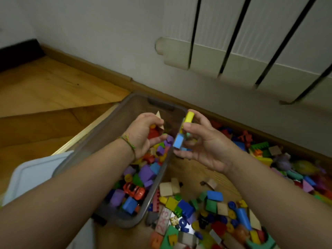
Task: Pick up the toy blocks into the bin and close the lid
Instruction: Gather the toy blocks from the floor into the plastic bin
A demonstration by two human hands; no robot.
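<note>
A clear grey plastic bin (115,123) stands on the wooden floor, partly filled with coloured toy blocks (143,177). My left hand (142,135) hovers over the bin's far half, closed on a handful of blocks, among them a red one and a pale wooden one. My right hand (203,146) is at the bin's right rim, holding a yellow block (189,117) and a blue block (178,142). Many loose blocks (206,212) lie on the floor to the right of the bin. The pale lid (36,173) lies to the bin's left, partly hidden by my left forearm.
A white radiator (251,51) hangs on the wall beyond the bin. A wooden skirting board (107,72) runs along the wall. More blocks (287,162) are strewn along the skirting at the right. Bare wooden floor (45,90) stretches to the left.
</note>
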